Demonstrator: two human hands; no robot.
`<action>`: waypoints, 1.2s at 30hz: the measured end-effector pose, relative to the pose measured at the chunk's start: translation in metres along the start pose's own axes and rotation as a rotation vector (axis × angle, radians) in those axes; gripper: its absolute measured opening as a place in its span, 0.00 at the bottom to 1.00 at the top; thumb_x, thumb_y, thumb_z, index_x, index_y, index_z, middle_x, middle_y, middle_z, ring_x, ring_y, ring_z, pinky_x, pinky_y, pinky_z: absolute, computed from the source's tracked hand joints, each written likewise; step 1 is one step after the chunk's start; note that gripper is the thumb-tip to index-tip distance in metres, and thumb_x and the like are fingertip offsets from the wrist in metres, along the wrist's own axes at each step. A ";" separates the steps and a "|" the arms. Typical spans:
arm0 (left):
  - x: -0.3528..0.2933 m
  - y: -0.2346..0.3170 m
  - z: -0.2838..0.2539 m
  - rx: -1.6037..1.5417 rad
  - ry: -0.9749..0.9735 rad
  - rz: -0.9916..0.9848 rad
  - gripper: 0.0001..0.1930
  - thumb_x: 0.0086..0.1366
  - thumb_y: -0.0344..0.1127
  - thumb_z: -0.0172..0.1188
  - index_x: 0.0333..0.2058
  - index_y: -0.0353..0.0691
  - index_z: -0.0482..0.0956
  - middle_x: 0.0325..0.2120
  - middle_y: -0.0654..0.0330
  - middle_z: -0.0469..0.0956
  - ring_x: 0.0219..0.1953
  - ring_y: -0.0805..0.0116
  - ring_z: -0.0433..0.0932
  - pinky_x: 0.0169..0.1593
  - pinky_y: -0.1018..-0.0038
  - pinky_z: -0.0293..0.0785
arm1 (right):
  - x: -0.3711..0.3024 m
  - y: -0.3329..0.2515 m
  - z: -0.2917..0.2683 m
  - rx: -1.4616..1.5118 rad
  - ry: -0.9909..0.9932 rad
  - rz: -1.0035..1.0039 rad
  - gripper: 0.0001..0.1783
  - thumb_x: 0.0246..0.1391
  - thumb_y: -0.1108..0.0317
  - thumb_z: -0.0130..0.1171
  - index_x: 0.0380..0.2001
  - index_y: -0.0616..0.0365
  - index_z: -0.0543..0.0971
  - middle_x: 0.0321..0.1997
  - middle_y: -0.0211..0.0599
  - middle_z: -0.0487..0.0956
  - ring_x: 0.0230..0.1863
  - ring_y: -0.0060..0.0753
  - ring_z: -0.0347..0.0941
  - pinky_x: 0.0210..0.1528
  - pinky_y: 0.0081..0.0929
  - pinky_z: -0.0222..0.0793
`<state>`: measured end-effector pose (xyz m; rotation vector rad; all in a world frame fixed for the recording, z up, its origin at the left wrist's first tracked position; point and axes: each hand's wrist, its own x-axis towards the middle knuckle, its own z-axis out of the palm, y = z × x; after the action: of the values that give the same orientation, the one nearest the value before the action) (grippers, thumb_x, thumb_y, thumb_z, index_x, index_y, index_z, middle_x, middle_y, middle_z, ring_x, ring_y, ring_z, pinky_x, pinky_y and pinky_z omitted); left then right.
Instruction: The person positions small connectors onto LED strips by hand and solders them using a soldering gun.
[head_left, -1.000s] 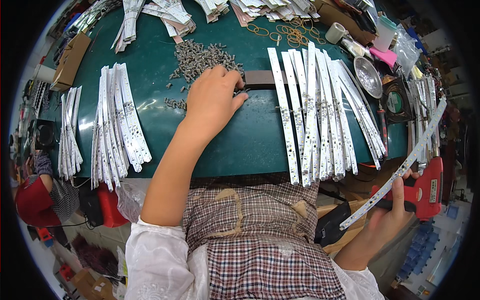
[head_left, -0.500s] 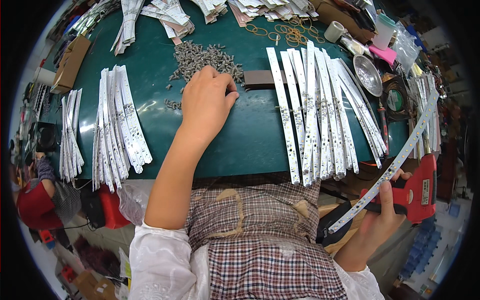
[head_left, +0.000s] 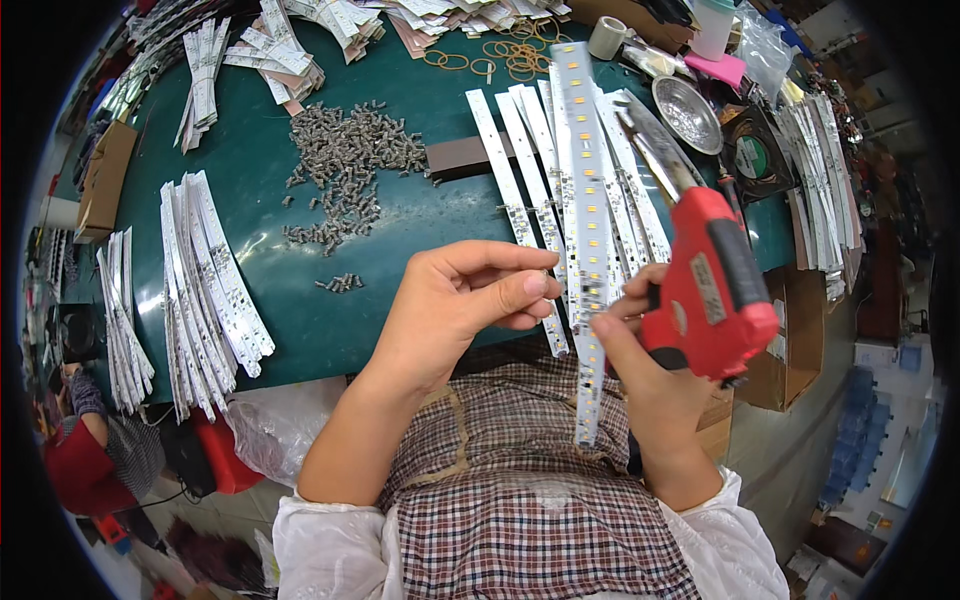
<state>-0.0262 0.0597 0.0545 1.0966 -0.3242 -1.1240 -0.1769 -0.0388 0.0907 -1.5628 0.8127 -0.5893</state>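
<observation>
On the left I see a fan of white strips [head_left: 210, 300] on the green table [head_left: 320, 325], then a heap of small grey parts [head_left: 350, 150]. My left hand [head_left: 450, 310] is raised near the table's edge, thumb and forefinger brought together in a pinch, the others curled; from this far off I can't tell whether anything sits between the tips. Just beside it, in front of a row of strips [head_left: 494, 160], an upright LED strip [head_left: 587, 215] is clasped between thumb and fingers of my right hand [head_left: 660, 395]. That same hand also carries a red gun-shaped tool [head_left: 705, 290] on its outer side.
</observation>
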 end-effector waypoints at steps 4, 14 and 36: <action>0.000 -0.007 -0.002 -0.065 0.007 -0.031 0.13 0.59 0.29 0.63 0.41 0.30 0.77 0.32 0.51 0.81 0.31 0.71 0.81 0.35 0.80 0.79 | 0.000 0.011 0.005 0.016 -0.029 -0.007 0.22 0.50 0.79 0.62 0.47 0.64 0.65 0.39 0.34 0.70 0.37 0.21 0.73 0.37 0.20 0.70; -0.001 -0.016 -0.003 -0.077 0.029 -0.004 0.10 0.60 0.29 0.62 0.39 0.31 0.79 0.31 0.55 0.81 0.30 0.73 0.80 0.33 0.80 0.79 | -0.003 0.013 0.006 0.028 -0.043 -0.008 0.22 0.51 0.78 0.61 0.47 0.63 0.64 0.38 0.34 0.70 0.36 0.21 0.73 0.38 0.20 0.70; -0.002 -0.018 -0.003 -0.053 -0.003 -0.001 0.12 0.59 0.30 0.63 0.40 0.31 0.79 0.29 0.57 0.80 0.29 0.74 0.79 0.34 0.80 0.78 | -0.007 0.016 0.006 0.140 -0.028 0.030 0.21 0.50 0.79 0.62 0.46 0.64 0.65 0.34 0.34 0.74 0.33 0.19 0.72 0.36 0.17 0.69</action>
<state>-0.0349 0.0625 0.0389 1.0482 -0.2945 -1.1294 -0.1792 -0.0301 0.0749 -1.4257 0.7564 -0.5896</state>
